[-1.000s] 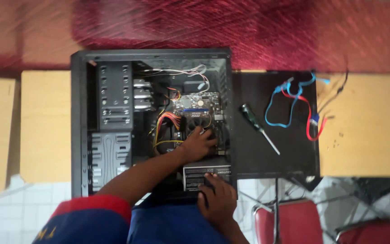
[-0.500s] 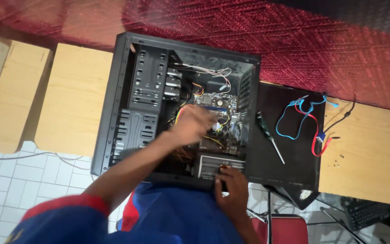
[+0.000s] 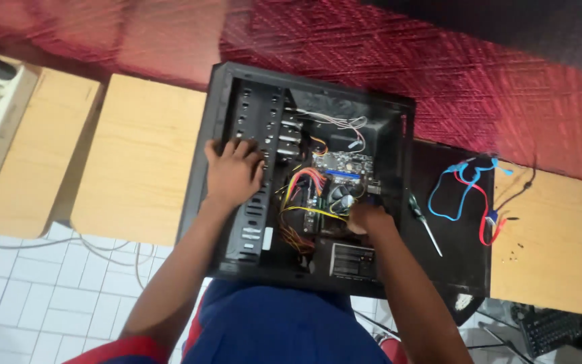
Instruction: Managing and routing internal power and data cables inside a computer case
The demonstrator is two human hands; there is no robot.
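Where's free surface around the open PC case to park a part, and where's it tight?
Free: the wooden desk top left of the case, and the bare wood right of the black side panel. The panel's lower part is bare. Crowded: inside the case, wires around the board, with the left hand on the drive cage and the right hand by the fan.

Bright, even daylight, soft shadows. Motion blur smearing the top of the frame, sharper toward the middle. Case interior pretty dark.
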